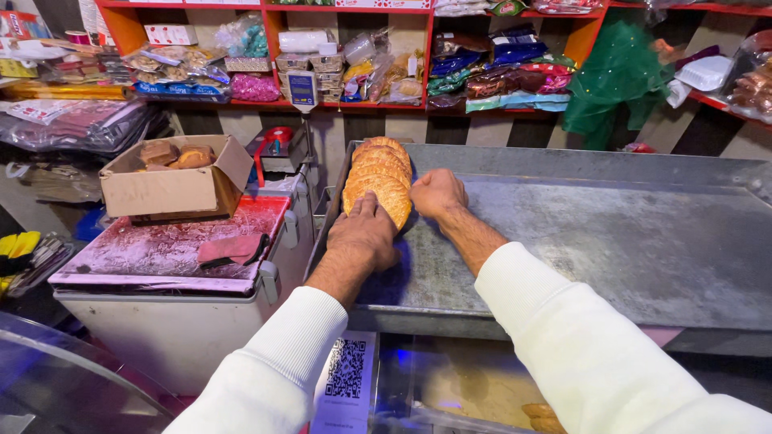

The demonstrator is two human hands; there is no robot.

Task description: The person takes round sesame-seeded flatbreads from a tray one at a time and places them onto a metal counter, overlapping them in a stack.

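A row of several round golden-brown flat pastries (378,173) lies overlapping at the left end of a grey metal counter top (643,249), on something dark blue. My left hand (363,235) rests on the near end of the row, fingers curled over the closest pastry. My right hand (437,193) presses against the right side of the row, fingers bent toward it. Both arms wear white sleeves.
A cardboard box (173,189) with more baked goods sits on a white chest freezer (161,257) at left, beside a pink cloth (233,249) and a weighing scale (277,149). Orange shelves (354,104) behind hold packaged goods. A printed square-code card (346,370) stands below the counter.
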